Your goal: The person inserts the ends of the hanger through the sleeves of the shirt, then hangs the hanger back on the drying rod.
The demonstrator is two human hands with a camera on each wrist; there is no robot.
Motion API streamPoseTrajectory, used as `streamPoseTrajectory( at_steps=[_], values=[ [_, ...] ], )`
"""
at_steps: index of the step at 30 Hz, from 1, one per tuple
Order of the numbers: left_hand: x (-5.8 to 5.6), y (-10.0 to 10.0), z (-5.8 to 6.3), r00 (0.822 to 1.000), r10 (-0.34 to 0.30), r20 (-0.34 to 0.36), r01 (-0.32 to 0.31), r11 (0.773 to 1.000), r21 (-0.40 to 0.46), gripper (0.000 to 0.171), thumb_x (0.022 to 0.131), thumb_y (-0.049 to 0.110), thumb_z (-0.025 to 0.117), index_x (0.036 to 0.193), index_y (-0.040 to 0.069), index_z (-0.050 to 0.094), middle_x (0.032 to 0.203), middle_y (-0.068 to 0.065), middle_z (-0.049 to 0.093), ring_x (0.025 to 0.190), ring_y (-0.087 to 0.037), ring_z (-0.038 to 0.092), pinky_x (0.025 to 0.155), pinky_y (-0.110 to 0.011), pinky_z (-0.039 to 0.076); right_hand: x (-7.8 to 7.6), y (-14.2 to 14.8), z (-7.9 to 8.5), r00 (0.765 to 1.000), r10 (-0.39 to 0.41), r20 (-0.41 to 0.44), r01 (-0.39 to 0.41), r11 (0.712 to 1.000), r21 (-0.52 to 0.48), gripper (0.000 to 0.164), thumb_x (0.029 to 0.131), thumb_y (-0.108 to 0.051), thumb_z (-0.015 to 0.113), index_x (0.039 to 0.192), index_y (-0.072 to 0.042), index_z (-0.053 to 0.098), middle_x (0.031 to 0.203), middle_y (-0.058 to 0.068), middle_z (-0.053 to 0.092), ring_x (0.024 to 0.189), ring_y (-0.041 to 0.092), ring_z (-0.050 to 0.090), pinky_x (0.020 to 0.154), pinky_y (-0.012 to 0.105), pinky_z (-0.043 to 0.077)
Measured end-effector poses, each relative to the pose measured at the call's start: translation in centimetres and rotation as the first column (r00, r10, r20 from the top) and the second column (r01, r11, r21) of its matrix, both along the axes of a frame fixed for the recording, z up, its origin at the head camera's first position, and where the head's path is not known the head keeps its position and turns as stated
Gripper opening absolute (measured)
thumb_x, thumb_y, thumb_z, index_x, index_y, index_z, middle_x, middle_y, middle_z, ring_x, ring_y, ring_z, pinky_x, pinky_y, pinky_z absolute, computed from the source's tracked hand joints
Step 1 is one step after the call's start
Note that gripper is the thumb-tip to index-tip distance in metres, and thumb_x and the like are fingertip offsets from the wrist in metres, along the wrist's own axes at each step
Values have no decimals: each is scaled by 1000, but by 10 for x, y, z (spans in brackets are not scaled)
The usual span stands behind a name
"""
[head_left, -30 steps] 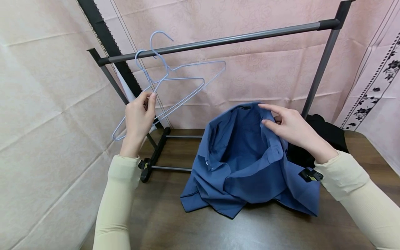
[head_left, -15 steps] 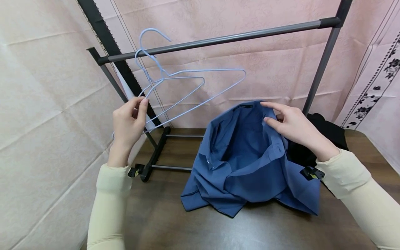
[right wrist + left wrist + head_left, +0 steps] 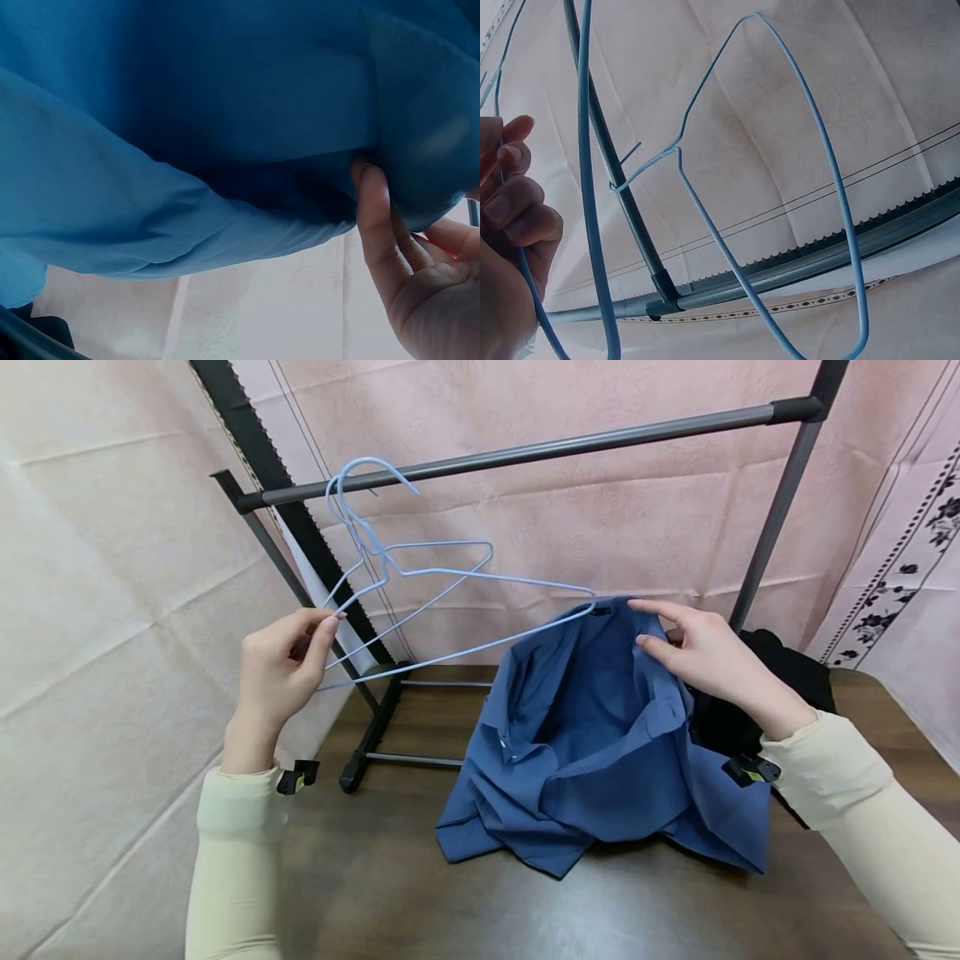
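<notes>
- Above the left part of the table [image 3: 420, 885], the left hand [image 3: 281, 664] pinches the blue wire hanger [image 3: 517, 580] by its near shoulder, between thumb and fingertips
- On the table, rightward of that hand, sits the blue shirt [image 3: 622, 806], bunched up with its opening gaping toward the person
- At the right edge of that opening, the right hand [image 3: 701, 652] holds the cloth between thumb and fingers; some of its fingers are hidden by the fabric
- From the left fingers, the hanger's long axis runs sideways to the right, its far corner overlapping the shirt's upper edge; whether the two touch, I cannot tell
- Nearest the opening is the right hand; the left is well apart, with the hanger spanning the gap
- On the rail [image 3: 570, 447] behind, a second hanger [image 3: 442, 542] hangs by its hook
</notes>
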State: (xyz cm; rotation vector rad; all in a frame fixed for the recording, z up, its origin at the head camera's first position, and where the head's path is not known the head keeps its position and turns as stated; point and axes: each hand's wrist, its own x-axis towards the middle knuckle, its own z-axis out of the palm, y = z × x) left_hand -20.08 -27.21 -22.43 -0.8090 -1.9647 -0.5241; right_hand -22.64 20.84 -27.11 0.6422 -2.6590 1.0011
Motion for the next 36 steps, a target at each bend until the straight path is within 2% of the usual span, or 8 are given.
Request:
streamPoseTrajectory(
  at_steps=[5,11,19,31,36],
  values=[
    [0,3,2,1000,-27,14,28,998,-58,24,102,17,58,96,-1,73,64,-3,52,53,-5,36,52,-19,29,-1,0,1,1000,7,-7,-7,1000,-6,48,103,-24,58,151,-21,48,55,-1,39,47,17,41,48,31,35],
    [-2,11,2,997,-38,67,45,992,-115,15,99,9,61,100,0,73,64,0,49,54,-7,36,53,-20,28,-2,0,1,1000,12,-29,-12,1000,-3,47,103,-23,58,150,-20,50,57,-1,34,46,17,38,47,31,34],
    [-6,22,-2,994,-17,109,39,980,-196,11,97,6,65,103,5,74,68,2,55,56,-7,39,54,-23,31,-1,1,1,998,27,-53,-28,999,-17,45,103,-21,58,148,-18,52,58,0,35,46,17,37,47,31,34],
    [-16,38,-8,984,-40,175,81,968,-237,9,98,11,65,101,6,73,69,2,54,55,-8,40,54,-25,34,-1,-2,0,998,28,-53,-30,999,-27,45,103,-22,59,148,-20,52,57,0,35,47,16,38,47,30,34],
    [-19,49,-11,978,-62,201,110,966,-233,8,99,12,65,100,7,72,66,3,49,55,-9,40,53,-28,33,-1,-2,2,997,41,-70,-42,999,-26,45,103,-21,59,148,-18,52,58,-1,34,46,16,36,47,30,33]
  ],
)
